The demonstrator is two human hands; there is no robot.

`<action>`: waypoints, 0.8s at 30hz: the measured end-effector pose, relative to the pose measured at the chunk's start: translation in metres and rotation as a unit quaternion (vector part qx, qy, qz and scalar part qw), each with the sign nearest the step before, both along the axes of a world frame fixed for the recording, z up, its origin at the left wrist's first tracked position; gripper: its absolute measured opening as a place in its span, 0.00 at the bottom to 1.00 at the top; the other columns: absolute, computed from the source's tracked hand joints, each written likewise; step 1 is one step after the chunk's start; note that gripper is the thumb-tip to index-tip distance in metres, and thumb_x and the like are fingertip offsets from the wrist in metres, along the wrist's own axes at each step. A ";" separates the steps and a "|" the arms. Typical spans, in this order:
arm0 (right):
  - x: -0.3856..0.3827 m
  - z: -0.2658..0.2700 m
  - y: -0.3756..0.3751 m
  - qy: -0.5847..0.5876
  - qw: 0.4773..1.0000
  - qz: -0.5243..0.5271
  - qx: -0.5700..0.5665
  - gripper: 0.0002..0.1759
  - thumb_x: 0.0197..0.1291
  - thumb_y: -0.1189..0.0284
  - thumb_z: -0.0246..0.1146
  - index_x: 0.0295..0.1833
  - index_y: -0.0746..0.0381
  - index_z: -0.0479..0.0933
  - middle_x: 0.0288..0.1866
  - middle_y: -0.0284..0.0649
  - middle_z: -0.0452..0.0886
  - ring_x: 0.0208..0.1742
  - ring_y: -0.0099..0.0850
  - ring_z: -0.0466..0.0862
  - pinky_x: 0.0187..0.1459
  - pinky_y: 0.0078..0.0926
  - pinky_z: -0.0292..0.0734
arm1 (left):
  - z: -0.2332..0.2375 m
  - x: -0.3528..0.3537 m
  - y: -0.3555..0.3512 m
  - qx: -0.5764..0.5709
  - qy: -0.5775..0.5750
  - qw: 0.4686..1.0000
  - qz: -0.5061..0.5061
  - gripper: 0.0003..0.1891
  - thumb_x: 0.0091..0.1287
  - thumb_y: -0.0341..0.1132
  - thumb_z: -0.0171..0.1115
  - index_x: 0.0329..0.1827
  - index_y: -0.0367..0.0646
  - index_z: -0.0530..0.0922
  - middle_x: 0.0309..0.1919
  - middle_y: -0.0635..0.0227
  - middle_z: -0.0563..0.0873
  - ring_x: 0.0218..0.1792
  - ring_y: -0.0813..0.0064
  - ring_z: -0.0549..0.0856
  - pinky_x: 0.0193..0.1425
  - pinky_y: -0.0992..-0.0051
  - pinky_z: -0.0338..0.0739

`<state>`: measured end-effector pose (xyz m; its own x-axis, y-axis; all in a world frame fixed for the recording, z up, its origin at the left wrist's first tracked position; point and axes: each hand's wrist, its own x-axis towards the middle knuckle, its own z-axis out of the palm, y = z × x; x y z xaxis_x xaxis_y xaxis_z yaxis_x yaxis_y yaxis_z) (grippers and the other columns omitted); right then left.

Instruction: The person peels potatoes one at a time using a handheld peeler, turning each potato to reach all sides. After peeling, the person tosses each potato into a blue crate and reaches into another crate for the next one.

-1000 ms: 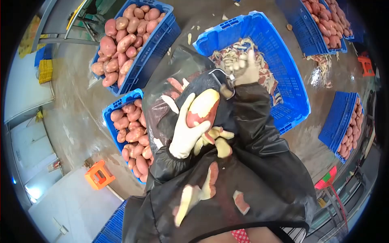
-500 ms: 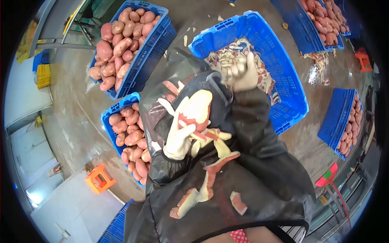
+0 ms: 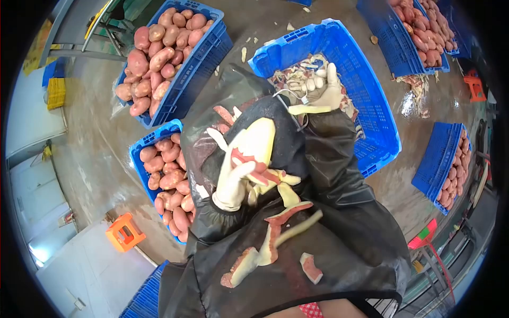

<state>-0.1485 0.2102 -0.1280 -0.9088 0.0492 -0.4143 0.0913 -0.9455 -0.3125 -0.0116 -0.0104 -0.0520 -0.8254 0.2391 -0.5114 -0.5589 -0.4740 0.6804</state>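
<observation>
Over my lap, my gloved left hand grips a partly peeled potato; its upper side is bare and yellow, with red skin left lower down. To the right, my gloved right hand is closed around a peeler, whose metal frame points left, apart from the potato. A pale strip of peel lies along the peeler by my right hand. Further curled peels with red skin lie on my dark apron, and more hang below my left hand.
Ahead, a blue crate holds a heap of peels. Crates of red potatoes stand at the upper left, left, upper right and right. An orange stool is at lower left. Peel scraps lie on the wet floor.
The potato shows more bare flesh on its upper side. The right hand has turned, bringing the peeler and a peel strip into clear view. Another thin pale strip now lies on the apron.
</observation>
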 end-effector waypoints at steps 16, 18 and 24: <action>0.027 -0.037 0.006 -0.069 0.992 0.106 -0.021 0.19 0.66 0.51 0.52 0.30 0.54 0.68 0.17 0.24 0.62 0.21 0.26 0.69 0.27 0.32 0.67 | -0.019 0.012 0.026 -0.602 0.394 0.691 -0.077 0.31 0.40 0.31 0.71 0.53 0.38 0.75 0.45 0.56 0.80 0.47 0.55 0.79 0.53 0.64 0.74; 0.045 0.015 -0.012 -0.041 0.983 0.177 -0.029 0.20 0.65 0.52 0.53 0.32 0.57 0.69 0.18 0.27 0.62 0.21 0.27 0.69 0.28 0.34 0.68 | -0.023 0.015 0.027 -0.605 0.419 0.674 -0.069 0.30 0.38 0.30 0.73 0.50 0.40 0.76 0.45 0.57 0.81 0.46 0.56 0.80 0.52 0.64 0.75; 0.040 0.007 0.003 0.021 0.975 0.189 -0.116 0.20 0.65 0.51 0.52 0.34 0.57 0.68 0.18 0.29 0.64 0.21 0.28 0.70 0.26 0.33 0.72 | -0.024 0.014 0.026 -0.591 0.455 0.663 -0.069 0.32 0.39 0.31 0.72 0.53 0.37 0.72 0.44 0.55 0.81 0.46 0.54 0.80 0.55 0.62 0.72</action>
